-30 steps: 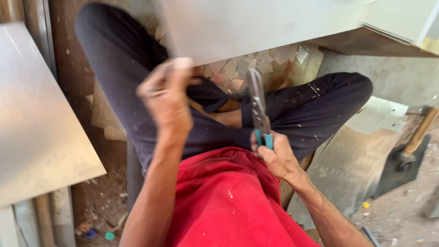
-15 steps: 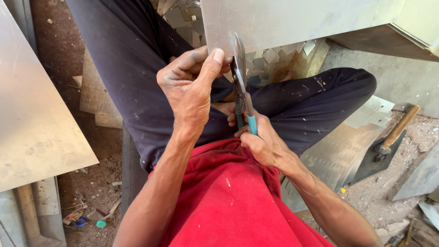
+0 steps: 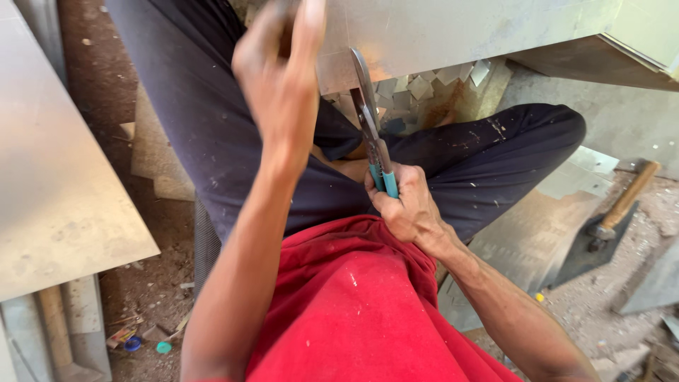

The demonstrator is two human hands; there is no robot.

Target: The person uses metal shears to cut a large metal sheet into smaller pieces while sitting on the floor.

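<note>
Over on the left, a flat metal sheet (image 3: 56, 191) lies dull grey and smooth, its corner jutting toward the seated person, with gritty dirt floor (image 3: 152, 279) and small bits of litter below it. Next comes the left hand (image 3: 283, 78), raised and blurred, the forearm running straight up from the red shirt (image 3: 353, 311); its fingers curl at the lower edge of a pale metal panel (image 3: 460, 28), though the blur keeps me from telling whether its grip is closed on that edge. Just to its right stand the tin snips (image 3: 368, 117), long and narrow, grey steel blades pointing up to the panel's edge, teal handles low. The right hand (image 3: 407, 205) has its grip wrapped tight round those handles, wrist bent, resting over dark, paint-flecked trousers (image 3: 488, 163). Small square offcuts (image 3: 424, 85) lie heaped under the panel. Far right, a hammer (image 3: 622, 205) with a wooden handle lies on the rubble.
</note>
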